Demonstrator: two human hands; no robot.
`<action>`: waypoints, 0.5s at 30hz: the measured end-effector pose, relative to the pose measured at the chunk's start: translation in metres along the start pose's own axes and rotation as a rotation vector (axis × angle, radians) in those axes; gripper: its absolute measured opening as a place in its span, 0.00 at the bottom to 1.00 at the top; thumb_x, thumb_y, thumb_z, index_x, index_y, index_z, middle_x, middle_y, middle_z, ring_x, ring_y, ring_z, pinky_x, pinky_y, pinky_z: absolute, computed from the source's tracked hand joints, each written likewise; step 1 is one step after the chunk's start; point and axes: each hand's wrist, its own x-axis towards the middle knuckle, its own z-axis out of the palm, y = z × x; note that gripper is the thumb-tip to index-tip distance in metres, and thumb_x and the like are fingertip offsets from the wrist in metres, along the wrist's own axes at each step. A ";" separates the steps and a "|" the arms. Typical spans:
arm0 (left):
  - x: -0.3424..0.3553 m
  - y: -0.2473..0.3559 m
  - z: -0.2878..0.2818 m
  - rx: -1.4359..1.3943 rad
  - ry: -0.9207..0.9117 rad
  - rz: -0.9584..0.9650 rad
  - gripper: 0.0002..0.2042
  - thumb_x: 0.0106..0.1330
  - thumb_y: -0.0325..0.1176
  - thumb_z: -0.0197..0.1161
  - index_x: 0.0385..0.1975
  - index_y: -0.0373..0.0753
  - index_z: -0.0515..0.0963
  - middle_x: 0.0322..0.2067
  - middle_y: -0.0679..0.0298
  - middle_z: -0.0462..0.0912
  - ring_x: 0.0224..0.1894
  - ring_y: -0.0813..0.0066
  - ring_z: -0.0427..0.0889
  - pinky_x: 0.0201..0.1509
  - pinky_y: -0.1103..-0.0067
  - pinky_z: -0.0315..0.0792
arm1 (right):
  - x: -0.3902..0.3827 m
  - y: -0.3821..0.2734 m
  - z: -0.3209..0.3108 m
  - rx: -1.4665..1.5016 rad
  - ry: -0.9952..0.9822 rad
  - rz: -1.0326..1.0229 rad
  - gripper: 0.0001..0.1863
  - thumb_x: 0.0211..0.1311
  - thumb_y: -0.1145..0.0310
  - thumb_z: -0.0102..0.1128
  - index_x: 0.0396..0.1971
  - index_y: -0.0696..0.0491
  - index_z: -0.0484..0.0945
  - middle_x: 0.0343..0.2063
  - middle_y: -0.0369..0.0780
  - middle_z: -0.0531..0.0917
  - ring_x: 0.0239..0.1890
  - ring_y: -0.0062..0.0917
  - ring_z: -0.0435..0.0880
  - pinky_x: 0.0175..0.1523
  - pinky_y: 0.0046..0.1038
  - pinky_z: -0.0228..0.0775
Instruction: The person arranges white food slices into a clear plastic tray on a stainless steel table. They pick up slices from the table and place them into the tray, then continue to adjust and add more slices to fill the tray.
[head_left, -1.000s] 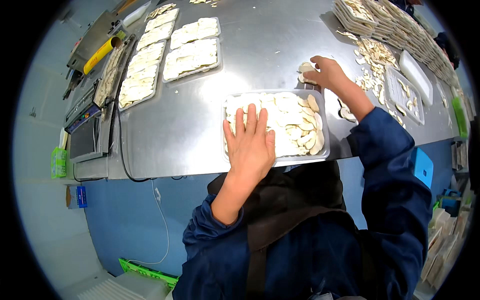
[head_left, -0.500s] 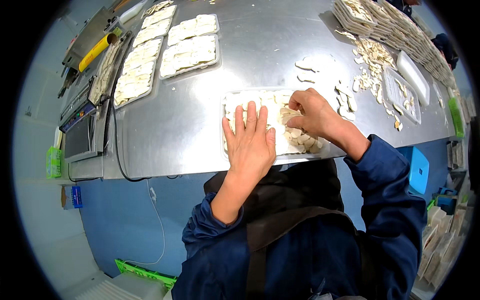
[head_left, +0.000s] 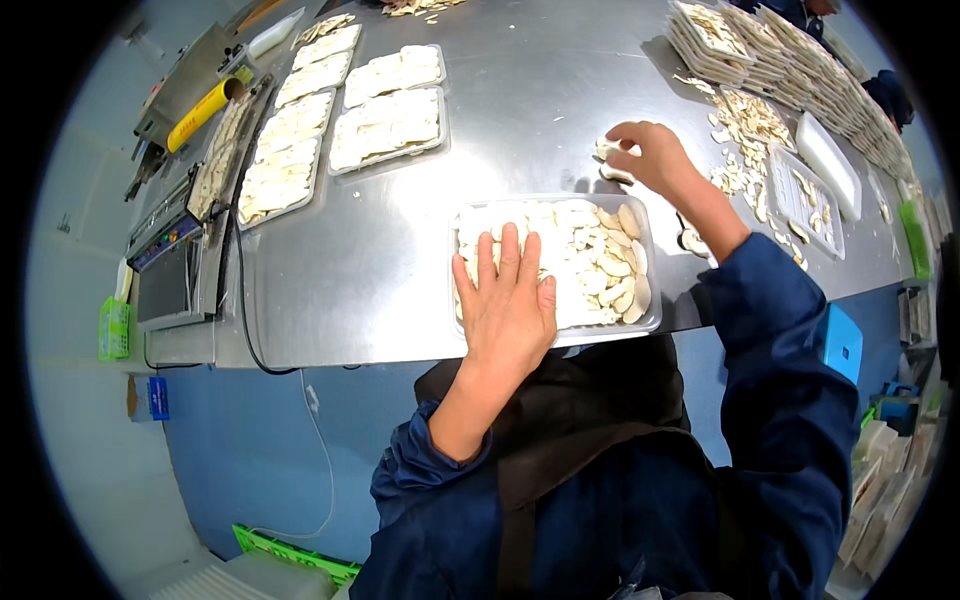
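My left hand (head_left: 505, 300) lies spread, palm down, on pale mushroom slices (head_left: 580, 250) that fill a clear plastic tray (head_left: 645, 310) at the table's front edge. Curved slices show along the tray's right side. Beyond its upper right corner my right hand (head_left: 640, 155) has thumb and forefinger curved and apart over a few loose slices (head_left: 615, 172) on the metal table (head_left: 530, 120); nothing is clearly held between them. More loose slices lie under and beside my right wrist, partly hidden by it.
Filled trays (head_left: 385, 130) stand at back left, beside a machine (head_left: 170, 280) with a yellow cylinder (head_left: 205, 115) and black cable. At right are scattered slices (head_left: 755, 120), an emptier tray (head_left: 805, 205), a white block (head_left: 830, 165), stacked trays (head_left: 780, 50) and another person's dark sleeve (head_left: 885, 95).
My right hand went down into the tray's right side half a second ago and is now back up at the loose slices beyond it. My left hand has stayed spread on the tray.
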 end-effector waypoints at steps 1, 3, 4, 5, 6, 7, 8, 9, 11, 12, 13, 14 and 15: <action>-0.001 0.000 0.001 0.002 -0.005 -0.007 0.24 0.69 0.41 0.44 0.63 0.37 0.62 0.65 0.49 0.58 0.68 0.47 0.52 0.69 0.51 0.40 | -0.009 -0.013 0.002 0.065 -0.073 0.015 0.16 0.47 0.65 0.67 0.37 0.56 0.82 0.30 0.45 0.82 0.33 0.36 0.81 0.42 0.31 0.72; -0.001 0.000 0.000 0.009 -0.017 -0.010 0.24 0.69 0.41 0.44 0.63 0.38 0.62 0.65 0.49 0.58 0.68 0.47 0.52 0.69 0.52 0.40 | -0.031 -0.049 0.004 0.127 -0.201 0.025 0.14 0.48 0.66 0.67 0.34 0.58 0.82 0.31 0.45 0.82 0.36 0.35 0.79 0.43 0.31 0.71; -0.001 0.000 0.000 0.014 -0.018 -0.006 0.24 0.69 0.41 0.44 0.63 0.38 0.62 0.65 0.49 0.58 0.68 0.47 0.52 0.69 0.52 0.40 | -0.040 -0.063 0.003 0.124 -0.250 0.019 0.13 0.48 0.66 0.67 0.33 0.58 0.82 0.30 0.45 0.81 0.36 0.35 0.78 0.43 0.31 0.71; -0.001 -0.001 0.000 0.018 -0.019 -0.003 0.24 0.69 0.41 0.44 0.63 0.38 0.62 0.65 0.49 0.58 0.68 0.47 0.52 0.69 0.52 0.40 | -0.047 -0.061 0.010 0.094 -0.244 -0.089 0.12 0.48 0.67 0.67 0.32 0.58 0.81 0.29 0.44 0.80 0.37 0.36 0.77 0.43 0.32 0.70; 0.000 -0.001 0.000 0.023 -0.014 -0.005 0.24 0.69 0.41 0.44 0.63 0.38 0.62 0.65 0.49 0.58 0.68 0.47 0.52 0.69 0.52 0.40 | -0.050 -0.063 0.015 0.068 -0.190 -0.131 0.12 0.47 0.68 0.67 0.30 0.58 0.81 0.28 0.45 0.79 0.36 0.36 0.76 0.42 0.33 0.70; 0.000 -0.001 0.001 0.025 -0.012 -0.002 0.24 0.69 0.41 0.44 0.63 0.38 0.62 0.65 0.49 0.58 0.68 0.47 0.52 0.69 0.52 0.40 | -0.052 -0.065 0.016 0.079 -0.211 -0.075 0.12 0.47 0.68 0.67 0.31 0.58 0.81 0.28 0.45 0.79 0.37 0.36 0.76 0.42 0.32 0.70; 0.000 -0.001 0.001 0.027 -0.010 0.000 0.24 0.69 0.41 0.44 0.63 0.38 0.62 0.65 0.49 0.58 0.68 0.47 0.52 0.69 0.52 0.40 | -0.052 -0.067 0.016 0.091 -0.233 -0.021 0.11 0.47 0.69 0.67 0.31 0.58 0.81 0.29 0.45 0.79 0.38 0.35 0.76 0.42 0.31 0.70; 0.000 -0.001 0.002 0.024 -0.006 0.001 0.24 0.69 0.41 0.44 0.63 0.38 0.62 0.65 0.49 0.58 0.68 0.47 0.52 0.69 0.52 0.40 | -0.051 -0.071 0.011 0.148 -0.298 0.069 0.11 0.47 0.69 0.67 0.31 0.58 0.81 0.29 0.45 0.80 0.38 0.35 0.76 0.42 0.31 0.70; 0.000 -0.002 0.003 0.025 -0.001 -0.002 0.24 0.69 0.41 0.45 0.63 0.38 0.62 0.65 0.49 0.58 0.68 0.47 0.52 0.69 0.52 0.40 | -0.047 -0.078 -0.001 0.262 -0.427 0.249 0.10 0.48 0.69 0.66 0.30 0.58 0.81 0.30 0.45 0.80 0.38 0.35 0.76 0.43 0.31 0.69; 0.001 0.000 0.003 0.023 0.000 0.007 0.24 0.69 0.41 0.45 0.63 0.38 0.62 0.65 0.49 0.58 0.68 0.47 0.52 0.69 0.52 0.40 | -0.044 -0.071 -0.005 0.221 -0.337 0.243 0.10 0.48 0.69 0.66 0.30 0.58 0.81 0.30 0.45 0.81 0.37 0.35 0.77 0.42 0.31 0.70; 0.001 0.000 0.002 0.020 0.004 0.007 0.24 0.68 0.41 0.45 0.63 0.38 0.62 0.65 0.49 0.58 0.68 0.47 0.52 0.69 0.52 0.40 | -0.035 -0.057 -0.007 0.184 -0.251 0.233 0.10 0.49 0.69 0.65 0.31 0.58 0.81 0.30 0.46 0.81 0.36 0.36 0.77 0.41 0.31 0.70; 0.000 0.001 0.001 0.017 0.008 0.007 0.24 0.68 0.41 0.45 0.63 0.38 0.62 0.65 0.49 0.58 0.68 0.47 0.52 0.69 0.52 0.40 | -0.029 -0.044 -0.009 0.146 -0.166 0.222 0.10 0.49 0.69 0.65 0.31 0.58 0.81 0.30 0.46 0.81 0.36 0.36 0.78 0.41 0.31 0.70; 0.000 0.001 0.000 0.019 0.013 0.006 0.24 0.68 0.41 0.45 0.63 0.38 0.62 0.65 0.49 0.58 0.68 0.47 0.52 0.69 0.52 0.40 | -0.025 -0.039 -0.010 -0.022 0.020 0.079 0.10 0.50 0.68 0.64 0.31 0.58 0.81 0.29 0.45 0.82 0.34 0.36 0.79 0.40 0.32 0.70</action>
